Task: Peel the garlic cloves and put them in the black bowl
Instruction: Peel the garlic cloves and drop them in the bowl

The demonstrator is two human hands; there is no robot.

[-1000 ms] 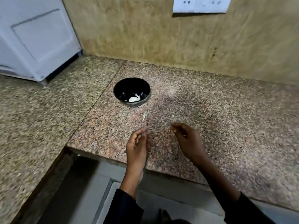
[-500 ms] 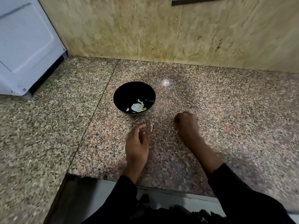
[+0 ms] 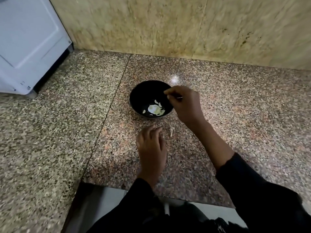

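A speckled granite tabletop (image 3: 235, 115) meets a beige marbled wall (image 3: 168, 22), with a white appliance (image 3: 28, 44) at the far left. The black bowl (image 3: 143, 95) stands on the tabletop, glossy and round, holding pale peeled garlic cloves (image 3: 155, 109) at its bottom. The right hand (image 3: 184, 103) hovers over the bowl's right rim, fingers (image 3: 168, 93) curled together; whether they pinch anything cannot be told. The left hand (image 3: 151, 147) rests on the tabletop just in front of the bowl, fingers loosely bent. A small pale garlic skin scrap (image 3: 171, 132) lies just beside it.
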